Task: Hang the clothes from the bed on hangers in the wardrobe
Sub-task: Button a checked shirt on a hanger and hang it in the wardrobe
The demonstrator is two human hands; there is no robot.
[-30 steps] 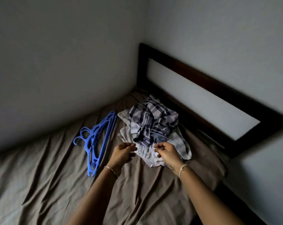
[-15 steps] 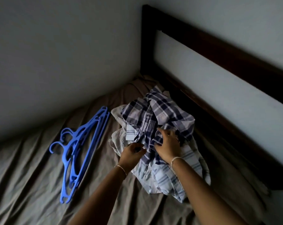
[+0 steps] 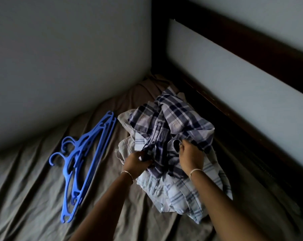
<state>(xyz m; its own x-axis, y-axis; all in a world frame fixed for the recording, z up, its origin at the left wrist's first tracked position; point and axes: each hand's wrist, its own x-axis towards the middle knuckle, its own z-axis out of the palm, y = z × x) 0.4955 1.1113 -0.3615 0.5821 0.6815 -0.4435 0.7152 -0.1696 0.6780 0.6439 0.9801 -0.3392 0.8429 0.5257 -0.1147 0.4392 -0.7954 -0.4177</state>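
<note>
Head view: why were both hands in the heap below the headboard (image 3: 251, 49)?

— The left hand (image 3: 136, 160) and right hand (image 3: 190, 153) each gripped a fold of the dark plaid shirt (image 3: 182, 119) on top, probably to pull it free of the pale striped shirt (image 3: 182, 193) underneath for hanging.

— And the hangers (image 3: 88, 153)?

— Blue, stacked flat on the bed sheet (image 3: 34, 188), farther from the headboard than the clothes. Within reach, I'd judge.

— Anything unclear?

— The wardrobe was out of view, the hanger count was uncertain, and dim light hid how many garments lay beneath.
</note>
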